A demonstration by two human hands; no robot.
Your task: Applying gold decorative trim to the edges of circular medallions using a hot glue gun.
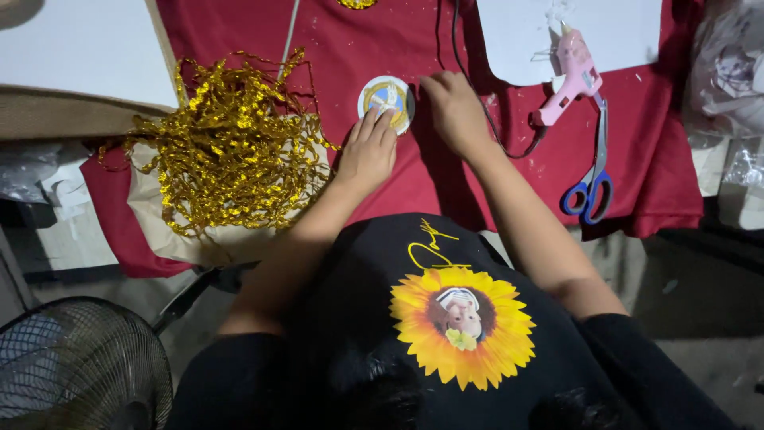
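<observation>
A dark red cloth (382,48) covers the bench, seen from above over the person's black shirt with a sunflower print (461,334). Near the middle of the cloth lies a round badge (385,100), white-rimmed with a gold ring and a blue and white picture at its centre.

The left hand (368,151) rests flat, fingers stretched out and together, the fingertips pressing on the lower edge of the badge; it grips nothing. The right hand (455,107) sits just beside the badge's right edge, fingers curled downward with the tips against the cloth at the rim; whether it pinches anything there cannot be told.

To the left of the left hand is a loose heap of gold metallic ribbon (227,143), lying partly on brown paper (159,231) and partly on the cloth. To the right, well apart from the hands, a pink glue gun (569,76) lies with its nozzle on a white sheet (621,32), and its black cord (477,103) runs past the right wrist. Blue-handled scissors (593,171) lie just below the glue gun. A black fan grille (76,366) shows at the lower left, off the bench.
</observation>
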